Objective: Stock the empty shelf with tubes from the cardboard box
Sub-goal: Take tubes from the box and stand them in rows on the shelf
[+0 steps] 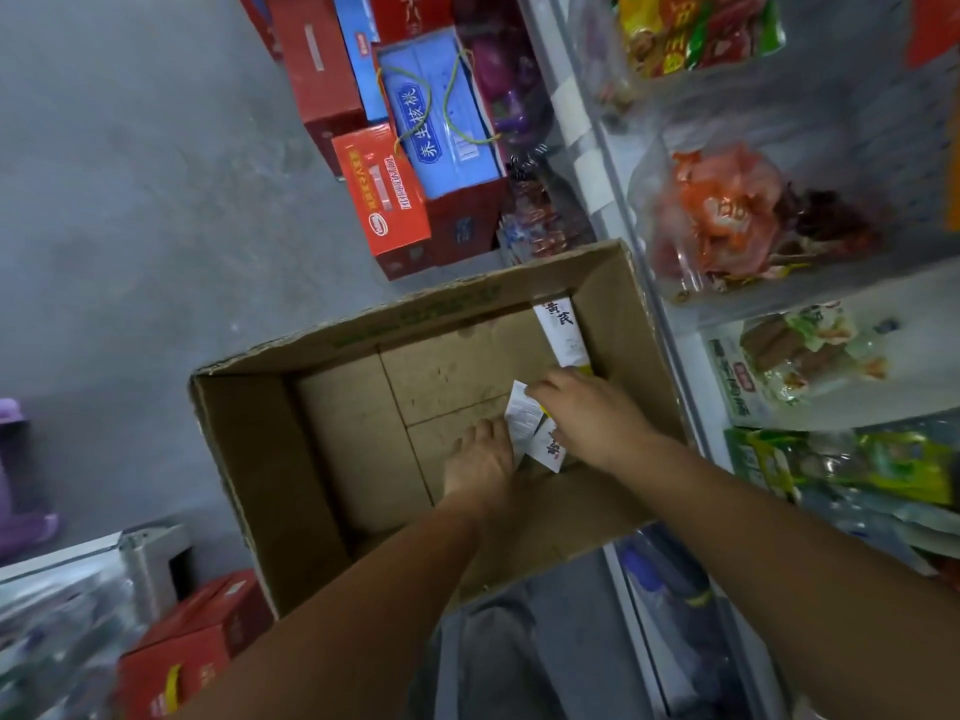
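While both hands reach into the cardboard box [270,459], the right hand [587,413] has its grip curled on a white tube carton [522,423] by the right wall; the left hand [480,457], fingers straight, touches it. A second tube carton [563,332] lies beyond.

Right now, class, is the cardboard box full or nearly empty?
Nearly empty: the floor of the cardboard box is mostly bare, and only a few white tubes lie along the wall nearest the shelves.
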